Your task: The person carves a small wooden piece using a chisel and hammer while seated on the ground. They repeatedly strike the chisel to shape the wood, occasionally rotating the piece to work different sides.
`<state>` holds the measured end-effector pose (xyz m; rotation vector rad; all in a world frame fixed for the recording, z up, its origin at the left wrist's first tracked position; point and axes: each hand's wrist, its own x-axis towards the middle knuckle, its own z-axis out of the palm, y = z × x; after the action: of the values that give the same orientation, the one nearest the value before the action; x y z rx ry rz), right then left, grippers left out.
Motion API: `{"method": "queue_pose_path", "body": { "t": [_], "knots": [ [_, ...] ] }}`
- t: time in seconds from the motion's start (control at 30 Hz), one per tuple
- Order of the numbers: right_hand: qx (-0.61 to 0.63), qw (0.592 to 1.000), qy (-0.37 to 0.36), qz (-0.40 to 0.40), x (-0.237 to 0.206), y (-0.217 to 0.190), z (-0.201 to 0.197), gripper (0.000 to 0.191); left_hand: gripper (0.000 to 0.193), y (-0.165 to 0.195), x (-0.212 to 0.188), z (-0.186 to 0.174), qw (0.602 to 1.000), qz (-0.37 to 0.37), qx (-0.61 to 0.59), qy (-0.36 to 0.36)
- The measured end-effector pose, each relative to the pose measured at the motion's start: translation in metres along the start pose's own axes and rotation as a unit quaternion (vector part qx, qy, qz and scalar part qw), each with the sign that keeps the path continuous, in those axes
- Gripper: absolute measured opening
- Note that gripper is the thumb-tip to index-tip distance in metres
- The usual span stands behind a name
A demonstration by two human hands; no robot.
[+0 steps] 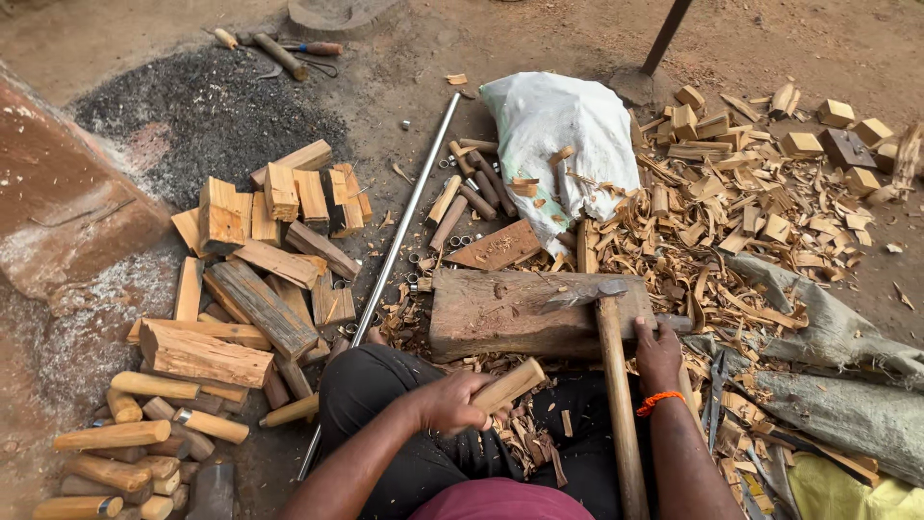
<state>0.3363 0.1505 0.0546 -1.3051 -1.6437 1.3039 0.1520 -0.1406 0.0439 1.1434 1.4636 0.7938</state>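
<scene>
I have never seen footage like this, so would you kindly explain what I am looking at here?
There is no machine here: a camera worn on a person's head looks down at their two bare hands. They sit on a dirt floor before a thick wooden block. The left hand grips a short rounded wooden piece. The right hand, with an orange wristband, rests by the long wooden handle of an adze-like tool whose blade lies on the block. Split wood is piled to the left, shavings to the right, and a white sack lies behind.

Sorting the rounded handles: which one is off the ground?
The rounded wooden handle gripped in the left hand above the lap; the others lie piled on the ground at left.
</scene>
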Motion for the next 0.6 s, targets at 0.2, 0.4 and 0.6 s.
{"method": "queue_pose_path", "body": {
  "t": [0.2,0.4,0.6],
  "knots": [
    [-0.063,0.998,0.013,-0.030,0.004,0.011,-0.008,0.047,0.055,0.010,-0.032,0.016,0.894,0.136,-0.347,0.248],
    [0.095,0.993,-0.062,-0.026,-0.007,0.016,-0.004,0.044,0.058,0.035,-0.037,-0.014,0.805,0.266,-0.481,0.224],
    [0.067,0.996,-0.018,-0.047,-0.012,0.004,-0.010,0.048,0.038,0.061,-0.037,0.002,0.806,0.279,-0.424,0.305]
  ]
}}
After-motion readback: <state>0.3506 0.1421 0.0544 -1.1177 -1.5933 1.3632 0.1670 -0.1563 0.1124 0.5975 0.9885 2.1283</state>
